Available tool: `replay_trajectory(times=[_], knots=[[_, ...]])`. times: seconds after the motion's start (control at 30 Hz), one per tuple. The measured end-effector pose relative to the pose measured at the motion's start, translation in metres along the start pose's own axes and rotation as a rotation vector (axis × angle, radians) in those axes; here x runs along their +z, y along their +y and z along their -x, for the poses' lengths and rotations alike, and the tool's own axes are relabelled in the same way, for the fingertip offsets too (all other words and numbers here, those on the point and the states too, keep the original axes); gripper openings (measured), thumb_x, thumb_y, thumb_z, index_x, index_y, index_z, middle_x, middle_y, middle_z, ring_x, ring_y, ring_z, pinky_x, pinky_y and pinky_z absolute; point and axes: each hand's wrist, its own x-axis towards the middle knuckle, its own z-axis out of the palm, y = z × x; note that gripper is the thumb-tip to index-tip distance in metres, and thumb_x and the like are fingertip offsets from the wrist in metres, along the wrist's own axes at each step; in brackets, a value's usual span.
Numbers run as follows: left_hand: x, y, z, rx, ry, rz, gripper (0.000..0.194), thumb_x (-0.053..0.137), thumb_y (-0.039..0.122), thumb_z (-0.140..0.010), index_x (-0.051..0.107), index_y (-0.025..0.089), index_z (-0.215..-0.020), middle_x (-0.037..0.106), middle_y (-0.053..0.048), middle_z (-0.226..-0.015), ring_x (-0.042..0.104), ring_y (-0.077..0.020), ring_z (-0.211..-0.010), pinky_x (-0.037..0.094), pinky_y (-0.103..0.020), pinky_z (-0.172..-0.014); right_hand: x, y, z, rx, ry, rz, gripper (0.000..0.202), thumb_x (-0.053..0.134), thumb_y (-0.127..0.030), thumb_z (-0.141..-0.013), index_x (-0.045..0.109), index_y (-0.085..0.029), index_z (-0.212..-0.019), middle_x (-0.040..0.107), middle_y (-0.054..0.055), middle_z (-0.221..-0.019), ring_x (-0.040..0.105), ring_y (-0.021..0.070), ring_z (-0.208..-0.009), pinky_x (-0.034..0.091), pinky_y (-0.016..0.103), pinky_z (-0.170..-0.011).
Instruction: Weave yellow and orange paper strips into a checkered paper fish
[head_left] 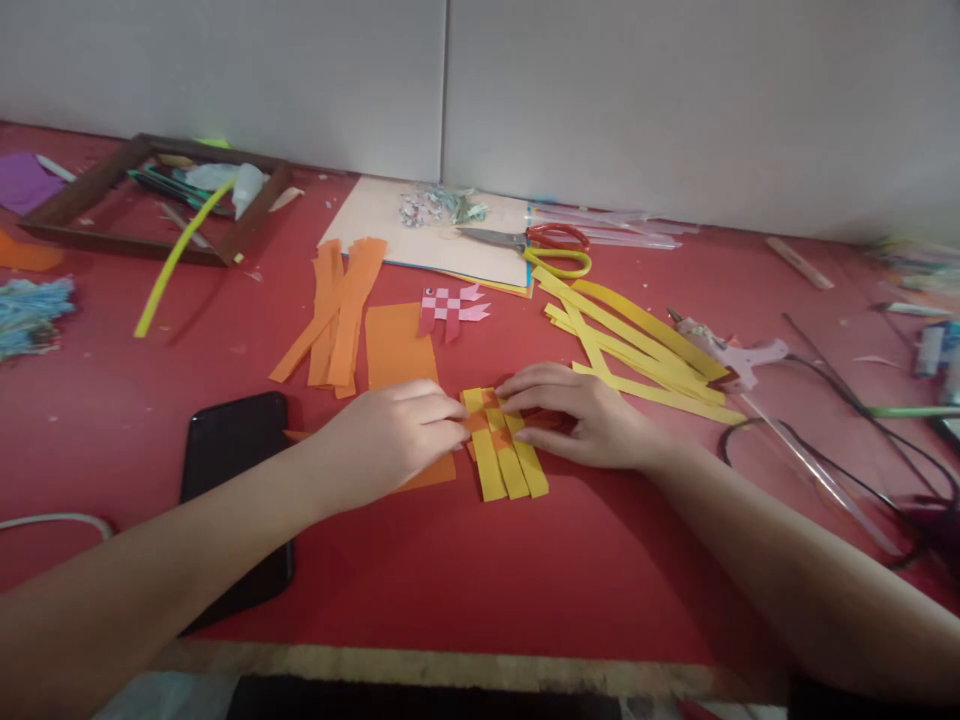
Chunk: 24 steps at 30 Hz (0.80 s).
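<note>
Yellow and orange paper strips are woven into a small piece (510, 458) on the red table, with three yellow ends pointing toward me. My left hand (397, 430) has its fingers closed together on the left edge of this weave. At its right edge, my right hand (581, 415) touches it with fingers spread, the thumb apart from the index finger. Part of an orange sheet (400, 345) lies beneath my left hand. Beyond the weave sits a small pink and red woven paper fish (448, 304).
Orange strips (352, 320) lie to the left, yellow strips (637, 345) to the right. Scissors (555, 245) rest on a pale sheet (367, 225) at the back. A black phone (225, 450) is by my left forearm. A glue gun (742, 360) and its cable are at the right.
</note>
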Motion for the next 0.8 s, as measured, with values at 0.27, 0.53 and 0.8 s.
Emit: replay_trajectory(times=[0.27,0.53,0.8], knots=[[-0.007,0.002,0.000,-0.133,-0.015,-0.070,0.028,0.044,0.029,-0.100,0.066,0.016,-0.088,0.069,-0.007,-0.086,0.063,-0.0197,-0.079,0.050,-0.031,-0.069,-0.001,0.000,-0.001,0.005,-0.001,-0.016,0.025,0.063,-0.029,-0.089,0.067,-0.021,-0.112,0.068,0.011,-0.118,0.061,0.0221,-0.114,0.050,0.040,-0.097],[-0.025,-0.006,0.001,-0.513,-0.232,0.148,0.038,0.049,0.052,-0.091,0.057,0.020,-0.073,0.061,-0.001,-0.064,0.057,-0.0156,-0.054,0.034,-0.027,-0.047,0.000,0.001,0.000,0.014,0.002,-0.018,0.025,0.063,-0.029,-0.088,0.067,-0.021,-0.112,0.069,0.011,-0.118,0.062,0.0222,-0.113,0.050,0.041,-0.097],[-0.015,-0.003,-0.001,-0.500,-0.157,0.245,0.020,0.053,0.032,-0.092,0.071,0.021,-0.092,0.070,-0.002,-0.074,0.062,-0.0156,-0.064,0.040,-0.025,-0.054,-0.001,0.000,-0.001,0.017,-0.001,-0.013,0.025,0.062,-0.030,-0.089,0.068,-0.021,-0.111,0.069,0.011,-0.118,0.062,0.0224,-0.113,0.050,0.041,-0.097]])
